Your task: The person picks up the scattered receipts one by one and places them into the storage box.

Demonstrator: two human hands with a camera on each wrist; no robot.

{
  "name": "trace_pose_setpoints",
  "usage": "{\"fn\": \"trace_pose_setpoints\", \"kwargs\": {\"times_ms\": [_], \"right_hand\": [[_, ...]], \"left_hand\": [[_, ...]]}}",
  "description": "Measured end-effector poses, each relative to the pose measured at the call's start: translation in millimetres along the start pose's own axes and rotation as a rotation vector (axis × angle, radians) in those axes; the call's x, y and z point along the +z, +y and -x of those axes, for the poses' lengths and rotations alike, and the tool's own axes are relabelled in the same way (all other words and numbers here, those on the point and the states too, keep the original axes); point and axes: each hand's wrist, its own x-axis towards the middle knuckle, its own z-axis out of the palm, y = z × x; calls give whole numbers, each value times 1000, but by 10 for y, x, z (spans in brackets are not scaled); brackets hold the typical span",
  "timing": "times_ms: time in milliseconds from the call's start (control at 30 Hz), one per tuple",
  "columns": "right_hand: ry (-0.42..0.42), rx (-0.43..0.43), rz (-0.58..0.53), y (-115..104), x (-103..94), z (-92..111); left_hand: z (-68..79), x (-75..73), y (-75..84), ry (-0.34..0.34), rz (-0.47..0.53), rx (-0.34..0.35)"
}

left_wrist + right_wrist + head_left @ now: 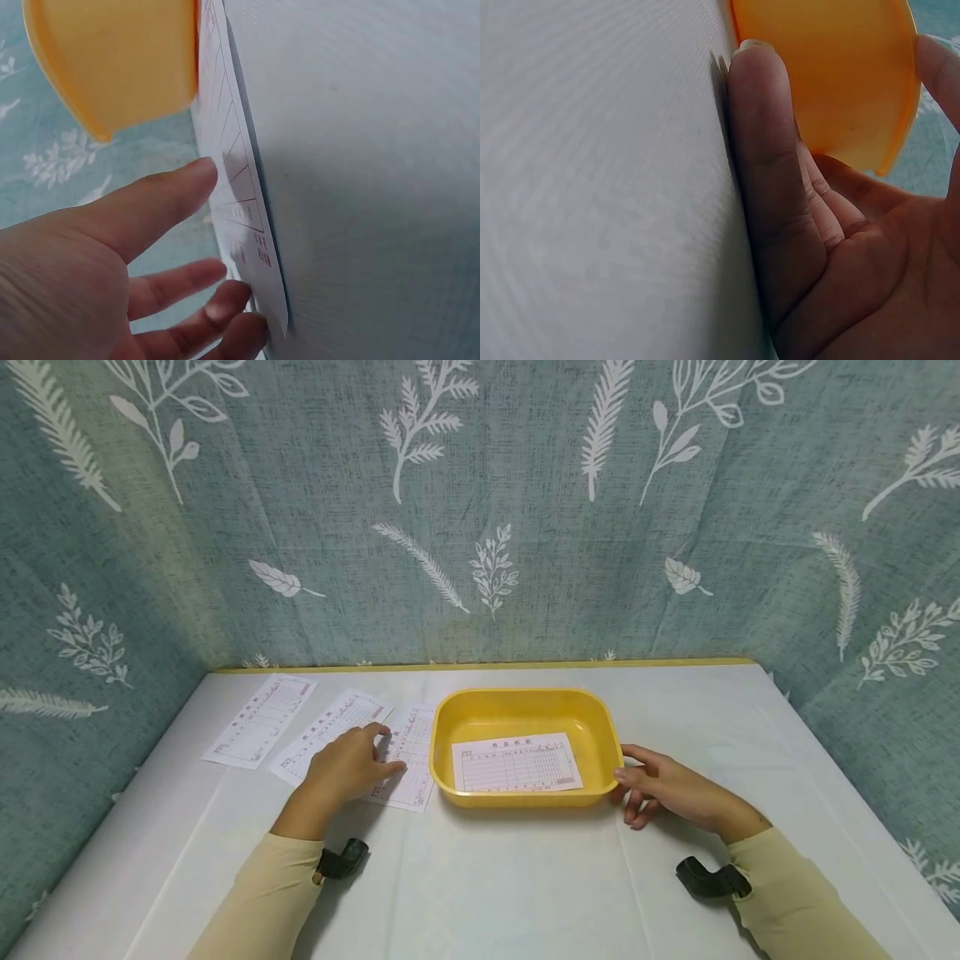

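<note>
In the head view a yellow plastic basin (525, 800) stands mid-table with a printed paper form (516, 763) lying flat inside it. My right hand (667, 789) holds the basin's right side, thumb at the rim and other fingers low against the outer wall. My left hand (347, 766) reaches over the nearest of several loose forms (414, 760), left of the basin. Its thumb and fingers are spread apart, as the left wrist view also shows, with the fingertips (244, 296) right at the edge of a form (238, 172).
Two more printed forms, a middle one (330, 727) and a far-left one (261, 718), lie at the table's back left. White cloth covers the table (525, 893). A leaf-patterned blue-green curtain (480, 552) stands behind and along both sides.
</note>
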Motion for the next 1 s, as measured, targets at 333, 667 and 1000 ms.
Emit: {"fn": "trace_pose_setpoints", "kwargs": {"times_ms": [333, 667, 1000], "right_hand": [[-1, 9, -9, 24, -10, 9], [-9, -5, -14, -4, -4, 10], [-8, 3, -14, -20, -3, 0]], "left_hand": [[-2, 21, -19, -3, -6, 27], [-30, 33, -57, -22, 49, 8], [-34, 25, -58, -40, 70, -30]]}}
